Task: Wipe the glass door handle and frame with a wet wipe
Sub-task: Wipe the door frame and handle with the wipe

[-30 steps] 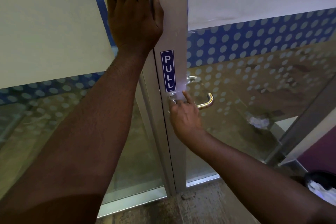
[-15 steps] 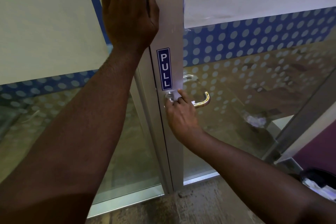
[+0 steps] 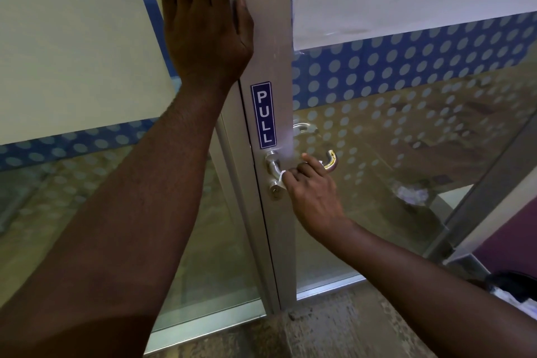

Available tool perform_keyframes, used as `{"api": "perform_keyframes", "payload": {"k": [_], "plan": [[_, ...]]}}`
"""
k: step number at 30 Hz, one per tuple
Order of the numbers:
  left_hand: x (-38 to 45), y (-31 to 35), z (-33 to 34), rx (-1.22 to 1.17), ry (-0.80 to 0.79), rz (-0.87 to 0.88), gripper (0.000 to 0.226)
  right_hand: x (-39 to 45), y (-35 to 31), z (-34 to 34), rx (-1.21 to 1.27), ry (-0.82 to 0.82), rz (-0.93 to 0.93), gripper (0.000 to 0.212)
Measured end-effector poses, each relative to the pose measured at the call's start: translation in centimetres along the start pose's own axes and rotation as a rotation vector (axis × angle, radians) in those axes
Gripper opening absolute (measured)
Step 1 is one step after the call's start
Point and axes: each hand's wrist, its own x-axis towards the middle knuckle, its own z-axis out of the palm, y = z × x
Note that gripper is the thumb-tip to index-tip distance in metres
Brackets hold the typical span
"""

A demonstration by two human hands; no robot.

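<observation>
A grey metal door frame (image 3: 270, 46) runs down the middle of the view, carrying a blue PULL sticker (image 3: 263, 115). Below the sticker sits a chrome lever handle (image 3: 331, 160) with a keyhole cylinder (image 3: 276, 190) under it. My left hand (image 3: 203, 23) lies flat with fingers spread against the frame, high up. My right hand (image 3: 312, 192) is wrapped around the middle of the handle with a white wet wipe (image 3: 281, 177) pressed to the lever; only small bits of the wipe show past my fingers.
Glass panels with blue dotted film (image 3: 406, 67) flank the frame on both sides. A second handle (image 3: 302, 127) shows through the glass. A slanted metal post (image 3: 488, 183) stands at the right, with a dark bin (image 3: 514, 288) at the lower right. Rough floor (image 3: 334, 328) lies below.
My right hand has slid from the handle's base by the frame out along the lever to the right, uncovering the rose and keyhole. My left hand stays flat on the frame.
</observation>
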Motion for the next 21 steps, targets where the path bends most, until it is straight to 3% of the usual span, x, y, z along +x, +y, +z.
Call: {"api": "perform_keyframes", "payload": {"k": [5,9,17,21], "plan": [[0.1,-0.1,0.0,0.017,-0.052,-0.009,0.062,0.6,-1.7,1.0,-0.034,-0.058,0.029,0.044],[0.1,0.0,-0.2,0.032,-0.092,-0.006,0.064,-1.0,1.6,0.6,0.011,0.02,0.023,0.031],[0.1,-0.1,-0.4,0.048,-0.086,-0.016,0.065,-0.1,0.3,1.6,0.051,0.015,-0.059,0.04],[0.2,-0.2,-0.4,0.058,-0.112,-0.011,0.066,-1.4,3.1,2.1,0.041,0.1,-0.065,0.022]]}}
